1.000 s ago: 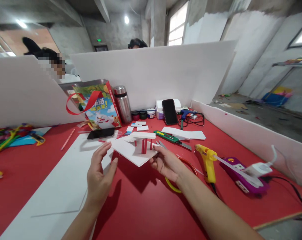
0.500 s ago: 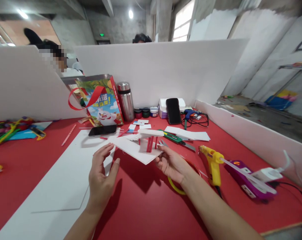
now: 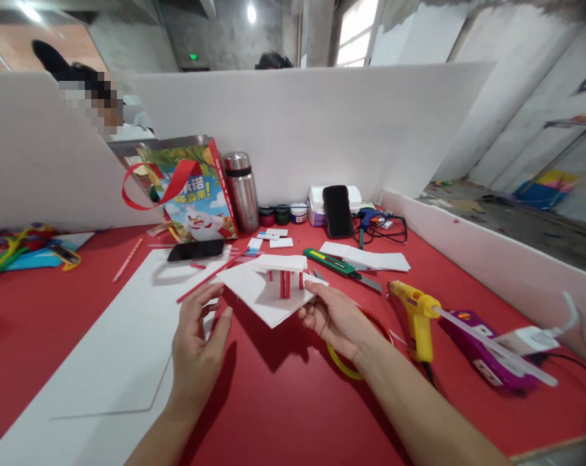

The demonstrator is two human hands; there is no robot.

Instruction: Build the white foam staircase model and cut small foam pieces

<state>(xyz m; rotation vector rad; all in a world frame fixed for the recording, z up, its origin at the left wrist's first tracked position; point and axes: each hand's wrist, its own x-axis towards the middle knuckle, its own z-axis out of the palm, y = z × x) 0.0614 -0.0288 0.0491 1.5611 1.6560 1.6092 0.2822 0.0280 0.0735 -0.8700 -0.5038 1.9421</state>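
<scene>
Right hand [image 3: 332, 318] grips foam model [image 3: 268, 294] (raised) | left hand [image 3: 196, 343] open | gift bag [image 3: 189, 194] contents unseen

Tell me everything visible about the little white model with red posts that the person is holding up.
The white model is a flat, roughly diamond-shaped base of what looks like foam board, carrying a few short red posts that hold up a smaller white slab as a roof. It stands upright on a base that is held almost level above the red table. The right hand grips its right corner, fingers on the edge. The left hand is open beside its left corner, apparently not touching.
</scene>
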